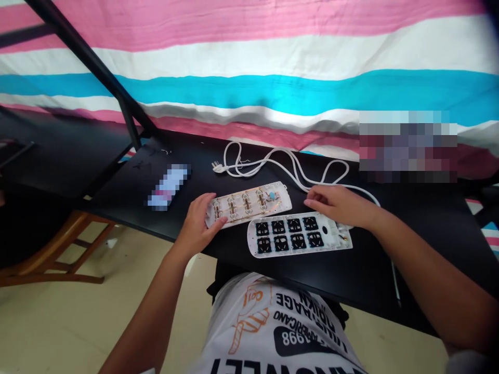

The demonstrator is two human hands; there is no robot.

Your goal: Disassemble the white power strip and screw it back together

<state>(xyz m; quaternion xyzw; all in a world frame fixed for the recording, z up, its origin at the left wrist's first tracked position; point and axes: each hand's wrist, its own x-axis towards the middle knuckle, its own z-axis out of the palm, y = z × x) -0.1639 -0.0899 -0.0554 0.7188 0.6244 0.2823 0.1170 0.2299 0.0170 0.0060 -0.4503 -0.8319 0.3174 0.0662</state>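
Two opened halves of a white power strip lie on the black table. My left hand grips the left end of the half with metal contacts, thumb on its near edge and fingers at the far side. That half has a round blue part near its right end. Closer to me lies the half with several black socket inserts. My right hand is over the upper right edge of this half, its fingers curled together near the contact half's right end; whether anything small is between them is hidden.
A white cable with a plug loops across the back of the black table. A blurred phone-like object lies at left. A striped curtain hangs behind, with a black metal frame at left and a wooden chair below.
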